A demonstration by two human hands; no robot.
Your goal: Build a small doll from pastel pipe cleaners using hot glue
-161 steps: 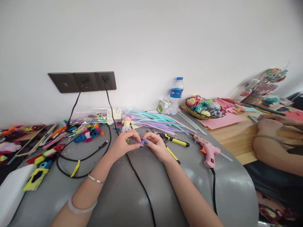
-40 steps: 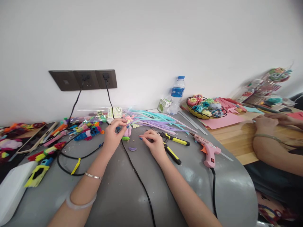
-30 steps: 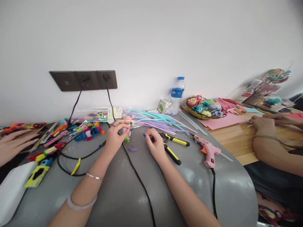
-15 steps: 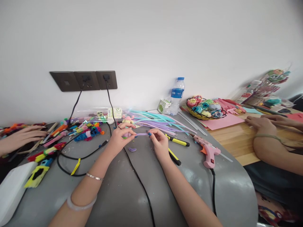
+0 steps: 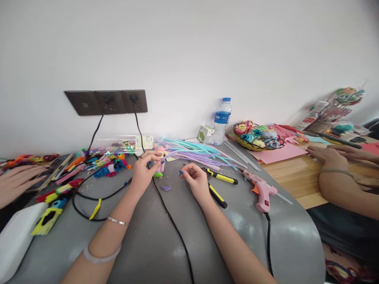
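On the surface [image 5: 166, 252], the glue gun [image 5: 260, 188] lies near the right edge, the bottle [image 5: 221, 120] at the back edge, the pliers [image 5: 217, 185] between.

Bare forearms, no sleeves in view. Left hand [image 5: 143, 173]: nails painted dark blue, a thin dark ring on one finger. On the left wrist, a slim silver bangle [image 5: 117, 221]; further up the same forearm, a thicker, pale translucent bangle [image 5: 100, 255], smooth and rounded. Right hand [image 5: 195, 181]: nails painted bright blue, no ring or bracelet visible. Right forearm plain from wrist to the lower edge of view.
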